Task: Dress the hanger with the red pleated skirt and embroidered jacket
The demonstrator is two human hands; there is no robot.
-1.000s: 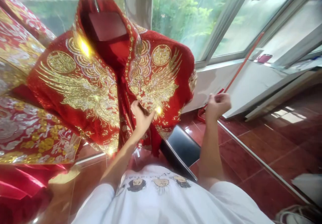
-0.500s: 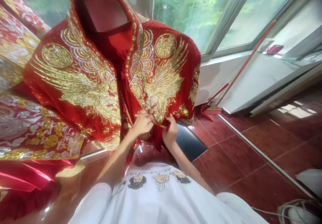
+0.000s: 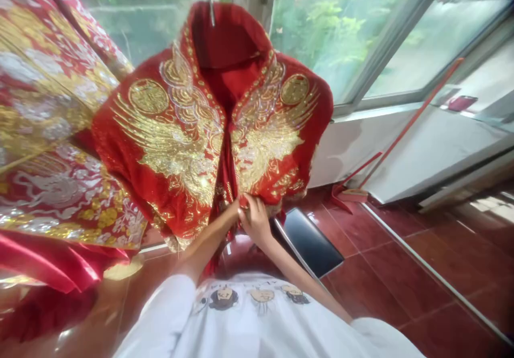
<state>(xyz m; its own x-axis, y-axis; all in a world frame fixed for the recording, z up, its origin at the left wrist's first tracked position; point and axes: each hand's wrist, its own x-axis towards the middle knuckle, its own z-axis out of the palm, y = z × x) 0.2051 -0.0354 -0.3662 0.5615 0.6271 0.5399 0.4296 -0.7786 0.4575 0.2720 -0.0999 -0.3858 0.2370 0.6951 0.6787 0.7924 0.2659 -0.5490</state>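
A red jacket point(image 3: 269, 159) with gold and silver embroidery and a stand-up collar hangs from a metal hanger hook point(image 3: 212, 9) in front of me. Its front is parted, with red lining and tassels showing inside. My right hand point(image 3: 257, 219) is closed on the lower front corner of the jacket's right-hand panel, fingers bent over the edge. Close against it, my left hand point(image 3: 233, 211) grips the same front edge from the inner side. Most of the left fingers are hidden behind the right hand and the cloth.
Another red, gold and silver embroidered garment point(image 3: 52, 186) hangs at the left, with shiny red cloth point(image 3: 52, 261) below. A dark flat-topped object point(image 3: 311, 240) stands low behind my right arm. A red-handled broom point(image 3: 413, 117) and a dustpan point(image 3: 341, 200) lean under the windows.
My hands were apart on the panel's lower edge and are now together at its front corner. The view has shifted, so the jacket's collar and hook show more fully.
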